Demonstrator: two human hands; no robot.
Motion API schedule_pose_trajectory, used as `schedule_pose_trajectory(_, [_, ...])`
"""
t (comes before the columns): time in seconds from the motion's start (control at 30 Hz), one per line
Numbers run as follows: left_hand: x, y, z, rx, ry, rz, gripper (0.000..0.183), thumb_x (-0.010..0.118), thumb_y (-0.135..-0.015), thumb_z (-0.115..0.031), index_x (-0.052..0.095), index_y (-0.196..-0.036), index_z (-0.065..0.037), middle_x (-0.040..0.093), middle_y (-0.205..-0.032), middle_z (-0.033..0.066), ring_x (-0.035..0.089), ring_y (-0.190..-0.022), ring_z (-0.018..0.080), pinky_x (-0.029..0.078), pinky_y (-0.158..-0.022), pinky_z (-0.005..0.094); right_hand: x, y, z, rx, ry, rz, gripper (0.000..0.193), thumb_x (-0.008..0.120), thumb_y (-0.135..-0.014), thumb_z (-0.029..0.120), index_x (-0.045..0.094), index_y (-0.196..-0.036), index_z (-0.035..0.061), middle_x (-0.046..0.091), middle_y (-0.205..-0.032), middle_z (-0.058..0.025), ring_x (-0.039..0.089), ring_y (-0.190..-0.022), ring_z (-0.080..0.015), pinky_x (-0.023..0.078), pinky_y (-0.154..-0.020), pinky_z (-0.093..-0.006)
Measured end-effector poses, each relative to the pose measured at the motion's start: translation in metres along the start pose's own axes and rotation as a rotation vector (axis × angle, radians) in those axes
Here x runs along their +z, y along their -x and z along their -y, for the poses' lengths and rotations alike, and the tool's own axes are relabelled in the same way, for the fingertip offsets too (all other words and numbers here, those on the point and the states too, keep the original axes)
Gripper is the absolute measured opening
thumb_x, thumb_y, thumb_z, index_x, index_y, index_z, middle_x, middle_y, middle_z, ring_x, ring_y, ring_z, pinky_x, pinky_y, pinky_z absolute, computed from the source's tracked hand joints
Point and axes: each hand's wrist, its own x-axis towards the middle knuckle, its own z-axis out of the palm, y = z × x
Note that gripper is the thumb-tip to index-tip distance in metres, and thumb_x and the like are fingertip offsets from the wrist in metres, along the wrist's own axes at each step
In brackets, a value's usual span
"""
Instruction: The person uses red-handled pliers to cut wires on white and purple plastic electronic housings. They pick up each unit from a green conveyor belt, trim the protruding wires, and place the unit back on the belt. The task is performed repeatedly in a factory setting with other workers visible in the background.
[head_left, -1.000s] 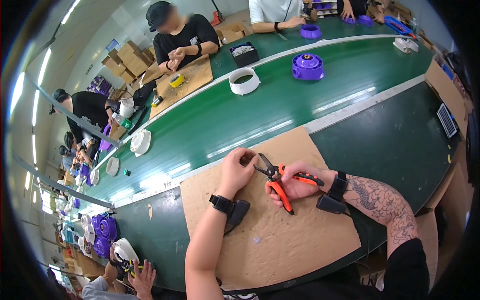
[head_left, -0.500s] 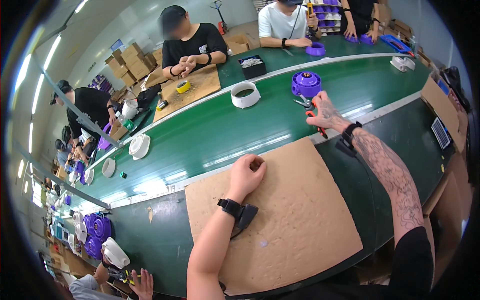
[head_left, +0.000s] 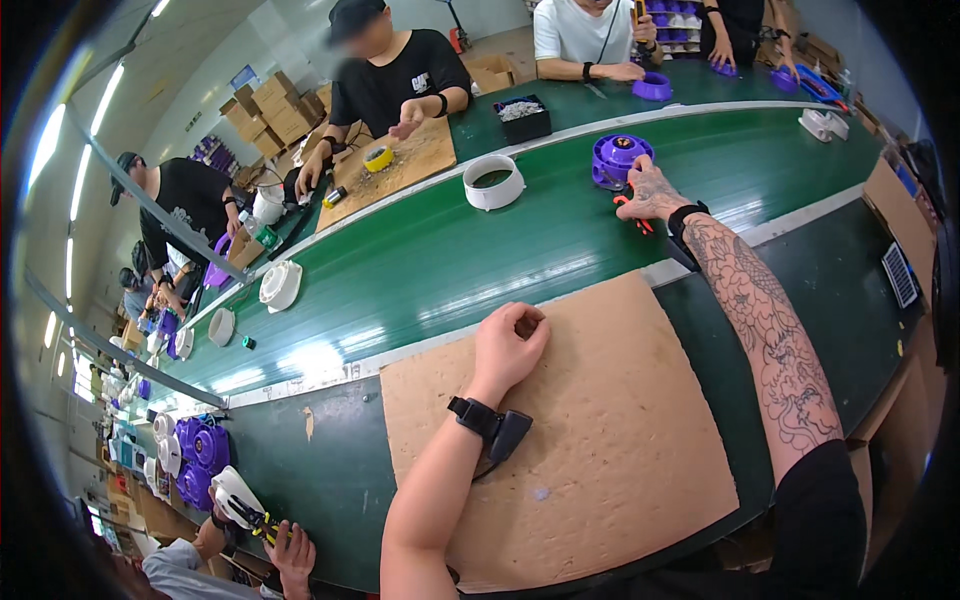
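My right hand [head_left: 650, 195] reaches across the green conveyor belt [head_left: 400, 265], closed on red-handled pliers [head_left: 638, 218]; the handles show below the fingers and the jaws are hidden. Its fingertips are at the near right side of a purple round housing [head_left: 612, 172], and seem to touch it. My left hand [head_left: 508, 345] stays over the far part of a brown cardboard sheet [head_left: 590, 430], its fingers curled in with nothing visible in them. A black strap with a small box circles the left wrist.
A white ring [head_left: 493, 183] and a white housing [head_left: 281, 286] sit on the belt. Across it, a person in black works at a board with yellow tape [head_left: 379, 158], beside a black parts bin [head_left: 523, 120]. At lower left, a co-worker's hands hold pliers [head_left: 250, 517] and a white part.
My right hand has moved slightly up with the pliers, onto the side of the purple housing. My left hand keeps its curled pose. The co-worker at lower left has brought pliers to the white part.
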Motion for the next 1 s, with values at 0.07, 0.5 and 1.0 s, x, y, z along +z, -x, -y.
schedule_pose_trajectory(0.07, [-0.001, 0.001, -0.001, -0.007, -0.017, 0.0, 0.014, 0.076, -0.087, -0.016, 0.074, -0.088, -0.002, 0.07, -0.082, 0.0098, 0.068, -0.072, 0.0219, 0.056, -0.069, 0.0349, 0.001, 0.002, -0.003, -0.054, -0.002, -0.005, 0.069, 0.083, -0.062, 0.033, 0.067, -0.115, -0.0082, 0.039, -0.148, -0.022, 0.052, -0.132, -0.041, 0.05, -0.108, -0.0447])
schedule_pose_trajectory(0.5, [-0.017, -0.001, 0.0, -0.307, 0.429, -0.116, 0.046, 0.073, -0.1, -0.036, 0.067, -0.119, 0.005, 0.077, -0.1, 0.0108, 0.078, -0.088, 0.0177, 0.059, -0.064, 0.0276, -0.017, 0.068, 0.058, -0.314, -0.316, 0.065, 0.063, 0.083, -0.062, 0.041, 0.07, -0.101, -0.0068, 0.049, -0.124, -0.0212, 0.055, -0.114, -0.0358, 0.052, -0.098, -0.0388])
schedule_pose_trajectory(1.0, [-0.018, -0.01, 0.029, -0.228, 0.773, -0.12, 0.055, 0.077, -0.098, -0.026, 0.061, -0.138, 0.007, 0.077, -0.107, 0.013, 0.072, -0.089, 0.0137, 0.058, -0.08, 0.0273, -0.111, 0.24, 0.156, -0.923, 0.453, -0.046, 0.058, 0.084, -0.062, 0.033, 0.061, -0.104, 0.0009, 0.06, -0.104, -0.0135, 0.061, -0.1, -0.0299, 0.047, -0.09, -0.0406])
